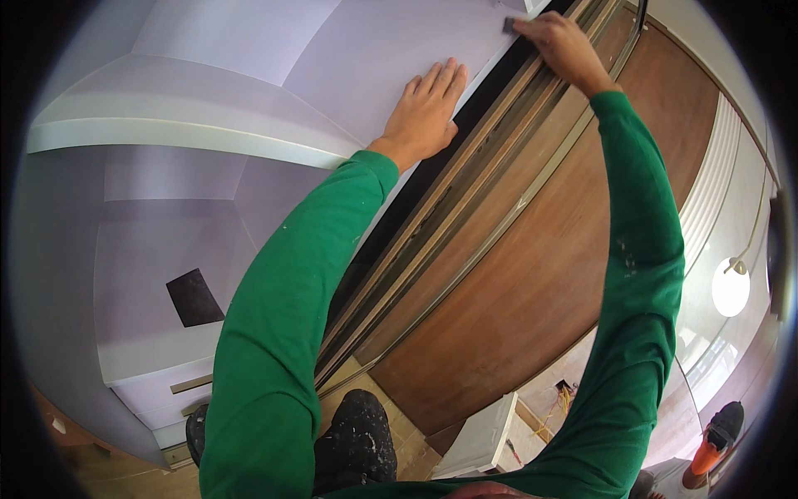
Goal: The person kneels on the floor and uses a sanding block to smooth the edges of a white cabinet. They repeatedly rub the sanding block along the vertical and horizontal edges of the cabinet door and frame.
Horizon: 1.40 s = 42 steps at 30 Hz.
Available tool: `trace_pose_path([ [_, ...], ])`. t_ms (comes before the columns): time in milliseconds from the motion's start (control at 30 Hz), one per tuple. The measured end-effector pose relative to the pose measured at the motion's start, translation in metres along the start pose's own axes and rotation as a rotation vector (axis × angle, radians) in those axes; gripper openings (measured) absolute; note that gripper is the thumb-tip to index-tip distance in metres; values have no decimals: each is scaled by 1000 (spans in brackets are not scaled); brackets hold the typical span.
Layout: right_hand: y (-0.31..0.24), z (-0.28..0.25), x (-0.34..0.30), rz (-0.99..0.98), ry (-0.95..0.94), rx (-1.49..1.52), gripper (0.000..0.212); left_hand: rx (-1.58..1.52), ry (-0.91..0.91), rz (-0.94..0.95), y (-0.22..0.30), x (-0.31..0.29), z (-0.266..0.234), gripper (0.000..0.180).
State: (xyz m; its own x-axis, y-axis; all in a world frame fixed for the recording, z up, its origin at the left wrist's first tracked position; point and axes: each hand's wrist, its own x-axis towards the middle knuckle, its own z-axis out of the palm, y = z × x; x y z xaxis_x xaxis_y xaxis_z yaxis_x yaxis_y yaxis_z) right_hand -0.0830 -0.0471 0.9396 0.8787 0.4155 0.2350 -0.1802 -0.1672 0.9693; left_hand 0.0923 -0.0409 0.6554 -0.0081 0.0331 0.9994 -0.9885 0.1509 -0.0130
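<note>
My left hand [424, 112] lies flat on the pale inner side panel [328, 62] of a white cabinet, fingers stretched out and close to its front edge. Farther up along that edge, my right hand [565, 50] pinches a small dark grey piece [509, 26] that looks like folded sandpaper. The piece is at the panel's front edge; I cannot tell if it touches. Both my forearms are in green sleeves with pale specks. Below the white shelf [191, 135], a dark sheet [195, 298] rests on top of a white drawer unit [158, 366].
Beside the cabinet edge run long tracks [440, 216] and a large brown wooden panel [515, 249]. A white box-like unit [474, 437] and loose yellow wires [565, 403] are low down. At right are a round white lamp [731, 287] and part of another person [698, 474].
</note>
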Motion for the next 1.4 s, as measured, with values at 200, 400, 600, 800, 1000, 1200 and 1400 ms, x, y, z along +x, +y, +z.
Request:
trace_pose_path([
  [200, -3, 2, 0, -17, -12, 37, 31, 15, 12, 8, 1, -1, 2, 93],
  [400, -7, -4, -4, 6, -83, 38, 34, 33, 11, 7, 3, 0, 2, 93],
  [600, 6, -1, -1, 55, -57, -59, 33, 37, 14, 10, 3, 0, 3, 92],
  [800, 3, -10, 11, 121, -87, -91, 33, 55, -1, 9, 1, -1, 1, 94],
  [1000, -16, 13, -4, -97, -60, -54, 32, 33, -4, 10, 2, -4, 4, 95],
  [1200, -49, -13, -1, -76, -118, -87, 34, -20, 13, 16, 2, -2, 2, 95],
  [1400, -152, -106, -69, 131, 475, 89, 43, -17, 9, 24, 7, -5, 4, 87],
])
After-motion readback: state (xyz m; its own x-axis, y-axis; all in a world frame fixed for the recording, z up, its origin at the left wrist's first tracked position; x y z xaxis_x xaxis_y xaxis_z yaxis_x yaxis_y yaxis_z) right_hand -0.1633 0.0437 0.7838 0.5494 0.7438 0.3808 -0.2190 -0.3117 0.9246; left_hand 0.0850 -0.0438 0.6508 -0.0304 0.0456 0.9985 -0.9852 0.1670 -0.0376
